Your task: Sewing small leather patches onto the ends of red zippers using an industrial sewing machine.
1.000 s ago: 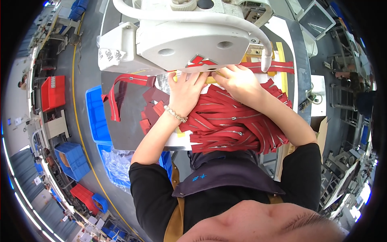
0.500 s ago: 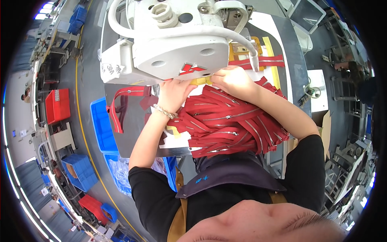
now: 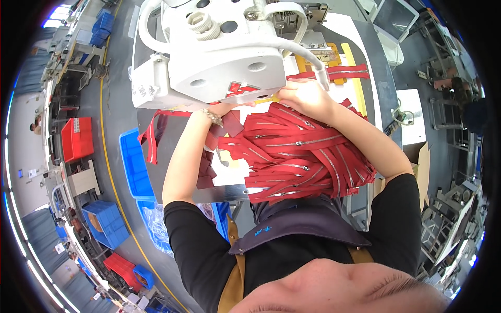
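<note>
A white industrial sewing machine [image 3: 224, 73] stands over the table in front of me. My left hand [image 3: 223, 108] reaches beneath its head, its fingers mostly hidden. My right hand [image 3: 309, 99] lies at the machine's front right corner, fingers curled together; the fingertips and whatever they hold are out of sight. Heaped close to me are many red zippers [image 3: 308, 151] with metal teeth and sliders. One more red zipper [image 3: 344, 72] stretches out beyond my right hand, across a yellow strip [image 3: 360, 96]. Dark red fabric pieces [image 3: 206, 175] lie beside my left forearm.
A red zipper [image 3: 151, 143] hangs at the table's left edge. Blue bins [image 3: 133, 161], one with clear plastic bags, stand left of the table. An open cardboard box [image 3: 420, 161] is at the right. Farther left are red and blue crates [image 3: 77, 138].
My left hand has slid farther under the machine head, and its fingers have gone from sight. More dark red fabric shows beside that wrist. My right hand has shifted slightly right.
</note>
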Available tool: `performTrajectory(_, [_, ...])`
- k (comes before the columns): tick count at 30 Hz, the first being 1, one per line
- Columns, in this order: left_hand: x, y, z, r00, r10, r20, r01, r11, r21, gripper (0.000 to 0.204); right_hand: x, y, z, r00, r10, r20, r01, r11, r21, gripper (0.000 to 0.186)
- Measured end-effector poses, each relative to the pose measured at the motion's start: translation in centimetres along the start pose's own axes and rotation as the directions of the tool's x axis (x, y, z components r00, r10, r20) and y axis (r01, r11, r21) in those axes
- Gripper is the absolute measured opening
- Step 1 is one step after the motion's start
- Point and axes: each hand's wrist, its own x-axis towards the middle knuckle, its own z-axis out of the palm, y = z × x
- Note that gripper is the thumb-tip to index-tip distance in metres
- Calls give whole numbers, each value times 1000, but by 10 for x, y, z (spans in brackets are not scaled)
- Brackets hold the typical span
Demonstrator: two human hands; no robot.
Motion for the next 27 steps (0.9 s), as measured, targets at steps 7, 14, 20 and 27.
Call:
performTrajectory(7, [-2, 12, 4, 990, -99, 103, 123, 958, -258, 55, -2, 4, 2, 999, -26, -45, 26, 1000, 3, 14])
performTrajectory(14, [-3, 18, -1, 977, -154, 149, 179, 969, -169, 56, -2, 1, 0, 996, -48, -78, 48, 999, 3, 15])
performTrajectory(20, [-10, 60, -13, 938, -310, 158, 336, 925, -179, 56, -10, -5, -1, 996, -35, -81, 37, 999, 16, 14])
performTrajectory(27, [-31, 60, 8, 971, -12, -238, 41, 992, 118, 62, -18, -26, 1, 989, -30, -143, 24, 999, -45, 15])
